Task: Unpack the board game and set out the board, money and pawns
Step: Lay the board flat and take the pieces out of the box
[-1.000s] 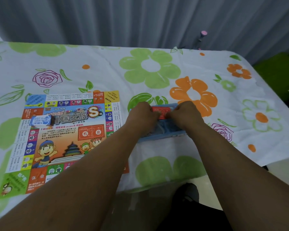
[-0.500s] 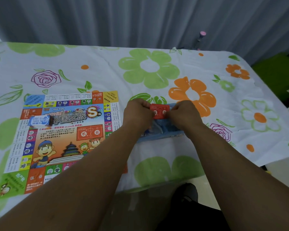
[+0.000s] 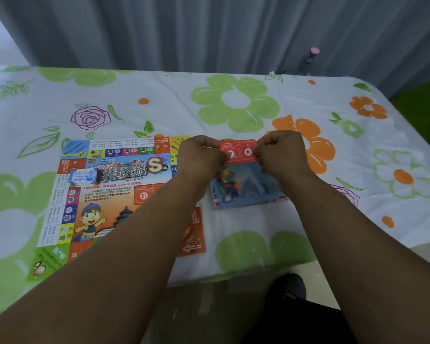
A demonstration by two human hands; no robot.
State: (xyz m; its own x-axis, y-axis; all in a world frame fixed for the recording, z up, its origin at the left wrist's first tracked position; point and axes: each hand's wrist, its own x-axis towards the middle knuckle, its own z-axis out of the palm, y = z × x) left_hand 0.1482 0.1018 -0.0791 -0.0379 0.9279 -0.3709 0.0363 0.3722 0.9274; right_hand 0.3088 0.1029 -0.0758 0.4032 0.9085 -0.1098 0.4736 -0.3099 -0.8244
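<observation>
Both hands meet over the middle of the table. The left hand (image 3: 201,155) has its fingers curled in tight and pinches the left end of a small red paper card printed with a white question mark (image 3: 238,152). The right hand (image 3: 282,155) is curled the same way and pinches the card's right end. The card is held flat between them, lifted just above the far edge of an open shallow blue cardboard box (image 3: 246,204).

Inside the box lie small coloured plastic pawns (image 3: 227,182), a white die (image 3: 228,198) and some clear wrapping.

To the left, a colourful square paper game board with a cartoon boy (image 3: 109,192) lies unfolded on the white floral tablecloth (image 3: 233,108), partly under the left forearm. A small pale-blue stack of paper (image 3: 83,176) rests on the board's left side; its print is too blurred to read.
</observation>
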